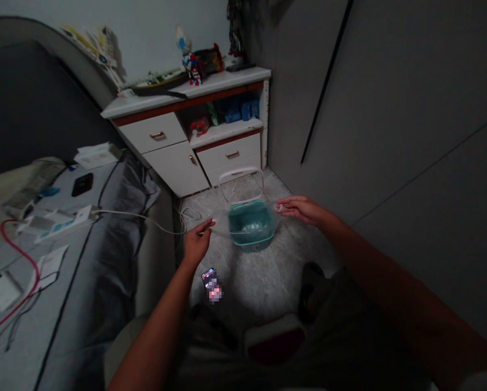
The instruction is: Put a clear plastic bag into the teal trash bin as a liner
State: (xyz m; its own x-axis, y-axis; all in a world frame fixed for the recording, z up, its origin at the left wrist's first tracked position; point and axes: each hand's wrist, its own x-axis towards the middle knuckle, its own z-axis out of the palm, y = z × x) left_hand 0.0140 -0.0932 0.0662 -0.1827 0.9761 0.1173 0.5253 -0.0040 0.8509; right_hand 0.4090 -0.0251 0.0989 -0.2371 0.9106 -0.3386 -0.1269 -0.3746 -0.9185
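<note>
A white cabinet point(174, 168) stands by a grey wall point(390, 108).

Left hand point(198, 243) pinches one end of a clear plastic film point(243, 231); right hand point(304, 210) pinches the other, film drawn taut across a teal plastic basket point(250, 224) on the marbled floor point(260, 288); white-framed clear lid point(241, 184) stands behind the basket; phone point(211, 285), screen blurred, just below left hand; white cable point(145, 219) trails from the bed point(84, 244) to the floor beside left hand; white drawer cabinet point(178, 163) beyond.
</note>
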